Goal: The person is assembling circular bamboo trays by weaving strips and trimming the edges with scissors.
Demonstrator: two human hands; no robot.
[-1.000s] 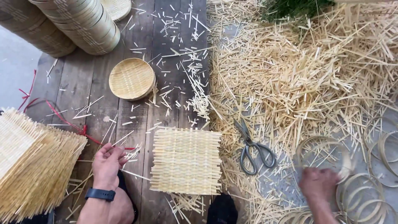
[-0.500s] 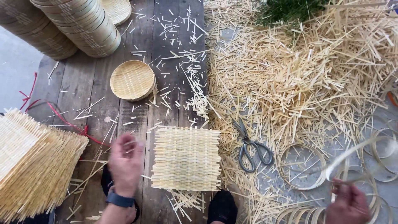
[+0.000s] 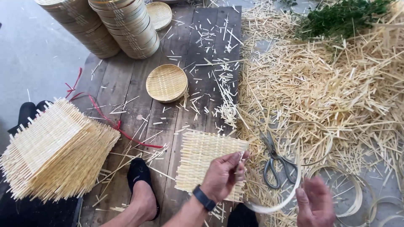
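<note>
left hand (image 3: 225, 174): pinched shut on one end of a thin pale bamboo strip bent into a loop (image 3: 277, 201), held just over the right edge of the square woven bamboo mat (image 3: 206, 162); a dark band is worn on the wrist

right hand (image 3: 314, 201): fingers loosely curled around the other side of the loop, looks closed on it, though the exact contact is hard to make out

loop: held in the air between both hands, low in the view, in front of the grey metal scissors (image 3: 275, 162)

mat: lying flat on the dark wooden plank worktop (image 3: 139, 109), ragged ends sticking out all round

how it's best handled: the strip looks springy, so both ends should be kept pinched firmly and the curve eased round evenly rather than forced, or a kink is likely; the overlap is best held flat between thumb and finger

nearby: more bent bamboo hoops (image 3: 341, 189) on the floor to the right, a big heap of pale bamboo offcuts (image 3: 336, 96), a small round woven bamboo lid (image 3: 166, 83), tall stacks of round bamboo steamers (image 3: 126, 25), a stack of square woven mats (image 3: 54, 151) on the left with a red cord (image 3: 105, 117) beside it

watch out: the scissors lie just under the loop, and the dark-shoed foot (image 3: 141, 180) is close to the mat
</note>
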